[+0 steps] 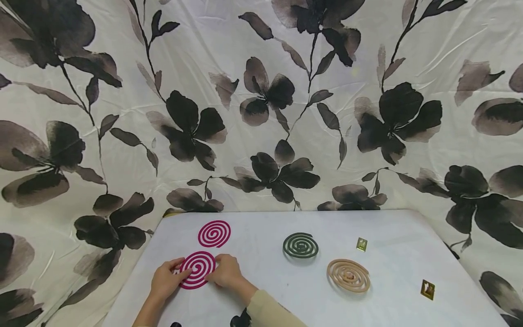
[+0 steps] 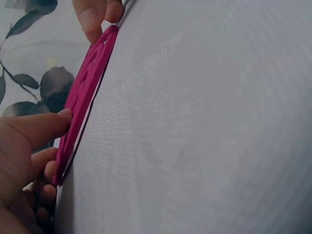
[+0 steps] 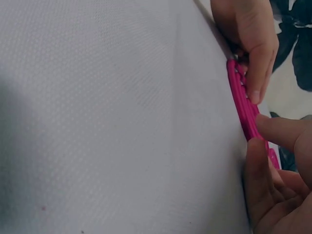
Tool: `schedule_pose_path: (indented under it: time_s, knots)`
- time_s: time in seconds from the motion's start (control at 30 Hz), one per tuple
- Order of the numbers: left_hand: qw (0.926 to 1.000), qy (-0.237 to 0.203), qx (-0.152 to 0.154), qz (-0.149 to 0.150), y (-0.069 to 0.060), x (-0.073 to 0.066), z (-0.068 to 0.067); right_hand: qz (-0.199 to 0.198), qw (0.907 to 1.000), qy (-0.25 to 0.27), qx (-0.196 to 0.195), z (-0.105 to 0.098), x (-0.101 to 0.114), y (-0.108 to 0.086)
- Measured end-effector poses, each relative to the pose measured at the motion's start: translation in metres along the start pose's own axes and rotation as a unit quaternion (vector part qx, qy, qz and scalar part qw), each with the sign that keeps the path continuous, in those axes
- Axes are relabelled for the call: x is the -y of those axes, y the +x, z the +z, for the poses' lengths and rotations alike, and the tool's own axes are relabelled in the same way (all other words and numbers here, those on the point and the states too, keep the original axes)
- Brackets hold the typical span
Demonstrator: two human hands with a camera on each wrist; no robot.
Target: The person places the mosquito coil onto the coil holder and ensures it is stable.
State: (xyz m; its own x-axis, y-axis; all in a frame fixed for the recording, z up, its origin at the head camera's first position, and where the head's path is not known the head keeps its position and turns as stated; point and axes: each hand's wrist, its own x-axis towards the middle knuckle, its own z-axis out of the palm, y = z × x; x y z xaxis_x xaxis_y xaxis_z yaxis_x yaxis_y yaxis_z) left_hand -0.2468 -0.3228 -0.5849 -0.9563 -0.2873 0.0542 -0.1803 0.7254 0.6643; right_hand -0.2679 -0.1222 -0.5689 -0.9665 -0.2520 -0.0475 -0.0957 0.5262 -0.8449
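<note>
A pink mosquito coil (image 1: pixel 198 270) lies between my two hands at the near left of the white table, just above or on its surface. On its left edge, my left hand (image 1: pixel 164 279) pinches it, thumb on top and fingers at the rim. From the right, my right hand (image 1: pixel 227 271) holds the opposite edge between thumb and fingers. Seen nearly edge-on in the left wrist view, the pink coil (image 2: pixel 83 97) has a thin shadow beneath it. Just behind it lies a second pink coil (image 1: pixel 214 234), touched by neither hand.
Right of the hands lie a dark green coil (image 1: pixel 300 245) and a tan coil (image 1: pixel 348 275). Farther right are two small gold-coloured square pieces, one behind (image 1: pixel 362 244) and one nearer (image 1: pixel 427 289). A flower-printed cloth (image 1: pixel 261 136) hangs behind the white table (image 1: pixel 261 222).
</note>
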Motion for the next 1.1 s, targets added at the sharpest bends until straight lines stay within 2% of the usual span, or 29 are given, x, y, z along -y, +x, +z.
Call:
schedule_pose_path:
  time_s: [0.2, 0.37, 0.53, 0.83, 0.97, 1.1]
  knots:
    - [1.0, 0.006, -0.004, 0.002, 0.001, -0.001, 0.001, 0.005, 0.999, -0.007, -0.045, 0.002, -0.001, 0.004]
    - [0.9999, 0.008, -0.007, -0.001, 0.001, -0.002, 0.002, 0.026, 0.9971, 0.038, -0.06, 0.006, -0.003, 0.004]
    - [1.0, 0.002, -0.008, -0.001, 0.0, 0.0, 0.002, 0.023, 0.9947, 0.068, -0.073, 0.007, -0.005, 0.001]
    - [0.9984, -0.054, 0.005, -0.017, -0.003, -0.002, -0.001, 0.02, 0.9866, 0.126, -0.101, 0.014, -0.003, -0.001]
    - [0.9948, -0.095, 0.004, -0.038, -0.005, -0.004, -0.004, 0.023, 0.9782, 0.173, -0.112, 0.016, 0.002, -0.001]
    - [0.9889, -0.136, -0.009, -0.059, -0.007, -0.008, -0.008, 0.03, 0.9654, 0.231, -0.117, 0.015, 0.006, 0.0]
